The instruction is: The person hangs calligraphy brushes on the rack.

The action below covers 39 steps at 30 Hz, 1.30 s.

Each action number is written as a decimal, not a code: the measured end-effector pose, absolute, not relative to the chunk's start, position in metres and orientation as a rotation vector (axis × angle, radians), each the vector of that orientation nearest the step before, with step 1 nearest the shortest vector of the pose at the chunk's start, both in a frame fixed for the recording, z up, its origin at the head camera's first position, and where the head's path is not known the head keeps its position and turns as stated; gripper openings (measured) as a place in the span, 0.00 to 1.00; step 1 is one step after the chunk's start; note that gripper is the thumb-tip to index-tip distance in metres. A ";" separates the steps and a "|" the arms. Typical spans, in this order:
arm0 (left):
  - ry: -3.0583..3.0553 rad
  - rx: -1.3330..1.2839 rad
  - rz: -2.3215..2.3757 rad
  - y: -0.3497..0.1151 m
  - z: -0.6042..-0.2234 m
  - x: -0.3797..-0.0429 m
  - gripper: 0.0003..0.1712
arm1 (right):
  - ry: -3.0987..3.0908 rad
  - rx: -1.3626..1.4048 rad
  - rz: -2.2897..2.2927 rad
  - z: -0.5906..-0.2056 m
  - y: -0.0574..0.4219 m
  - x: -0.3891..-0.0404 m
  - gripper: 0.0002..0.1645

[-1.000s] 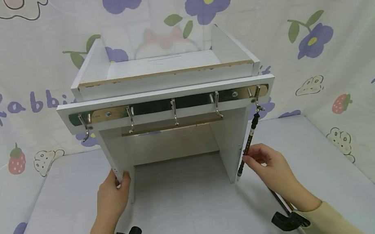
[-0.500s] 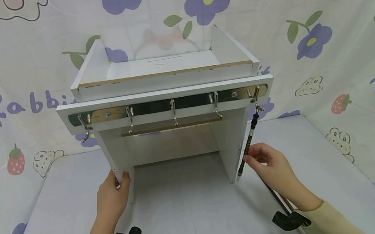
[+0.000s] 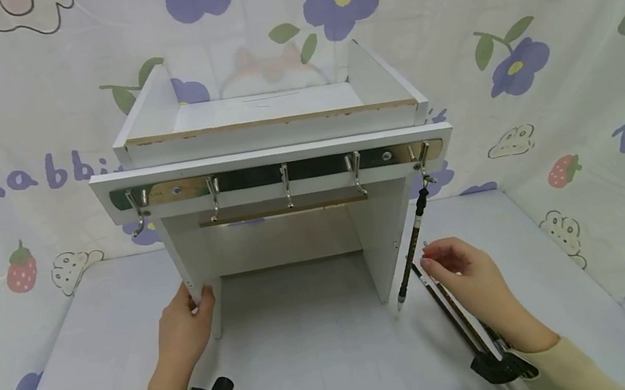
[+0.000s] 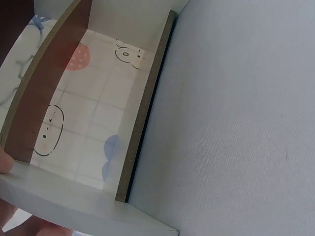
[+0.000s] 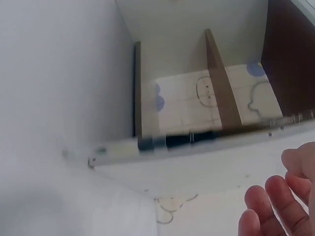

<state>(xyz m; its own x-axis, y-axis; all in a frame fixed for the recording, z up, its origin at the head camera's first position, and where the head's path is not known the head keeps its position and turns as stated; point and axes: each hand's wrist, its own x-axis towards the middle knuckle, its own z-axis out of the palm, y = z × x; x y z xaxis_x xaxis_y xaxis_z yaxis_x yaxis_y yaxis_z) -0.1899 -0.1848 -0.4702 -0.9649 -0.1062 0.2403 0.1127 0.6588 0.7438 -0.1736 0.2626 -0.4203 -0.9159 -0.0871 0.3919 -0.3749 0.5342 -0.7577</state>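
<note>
A writing brush point(image 3: 411, 244) with a dark handle and pale tip hangs tip down from the rightmost hook of a metal hook rail point(image 3: 314, 168). The rail is fixed across the front of a white wooden stand point(image 3: 387, 231). Just right of the brush is my right hand point(image 3: 468, 279), apart from it and holding nothing; its fingers are loosely bent. In the right wrist view the brush point(image 5: 179, 140) looks blurred, away from the fingers. My left hand point(image 3: 183, 334) grips the stand's left side panel point(image 3: 189, 257), thumb on the inner face.
Several more brushes point(image 3: 454, 319) lie on the white table point(image 3: 317, 373) beneath my right forearm, partly hidden by it. The other hooks carry nothing. A patterned cloth point(image 3: 577, 109) hangs behind and at the sides.
My right hand has let go of the hanging brush and moved slightly right. The brush now hangs free. My left hand keeps its grip on the panel.
</note>
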 end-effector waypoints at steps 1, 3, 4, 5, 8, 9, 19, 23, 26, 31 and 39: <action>-2.612 -0.009 -1.199 -0.185 -0.470 -0.190 0.31 | -2.475 0.374 1.334 -0.421 0.265 -0.173 0.11; -2.613 -0.010 -1.202 -0.185 -0.470 -0.189 0.31 | -2.492 0.341 1.363 -0.423 0.272 -0.172 0.12; -2.614 -0.011 -1.204 -0.185 -0.470 -0.189 0.31 | -2.507 0.316 1.376 -0.424 0.275 -0.172 0.14; -2.616 -0.010 -1.205 -0.185 -0.470 -0.189 0.31 | -2.526 0.289 1.395 -0.426 0.278 -0.171 0.15; -2.621 -0.005 -1.216 -0.184 -0.469 -0.188 0.31 | -2.563 0.195 1.509 -0.430 0.289 -0.170 0.20; -2.622 -0.003 -1.219 -0.185 -0.469 -0.188 0.31 | -2.568 0.163 1.562 -0.432 0.292 -0.169 0.21; -2.626 -0.011 -1.211 -0.184 -0.469 -0.189 0.31 | -2.648 -0.169 1.736 -0.448 0.321 -0.159 0.34; -2.628 -0.004 -1.209 -0.184 -0.469 -0.189 0.31 | -2.690 -0.258 1.759 -0.455 0.331 -0.157 0.39; -2.632 -0.001 -1.216 -0.184 -0.469 -0.188 0.32 | -2.708 -0.312 1.780 -0.460 0.337 -0.157 0.42; -2.637 -0.003 -1.216 -0.185 -0.468 -0.187 0.31 | -2.757 -0.397 1.756 -0.466 0.345 -0.154 0.46; -2.637 -0.016 -1.212 -0.184 -0.466 -0.186 0.32 | -2.788 -0.483 1.695 -0.478 0.356 -0.154 0.42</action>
<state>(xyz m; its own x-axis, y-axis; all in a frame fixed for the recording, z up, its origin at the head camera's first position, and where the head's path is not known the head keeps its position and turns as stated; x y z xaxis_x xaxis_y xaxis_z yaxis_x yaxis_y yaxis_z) -0.1864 -0.1842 -0.4662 -0.9716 -0.0887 0.2196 0.1089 0.6560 0.7469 -0.1545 0.3557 -0.4777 -0.9452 0.1656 -0.2815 0.3262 0.4327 -0.8404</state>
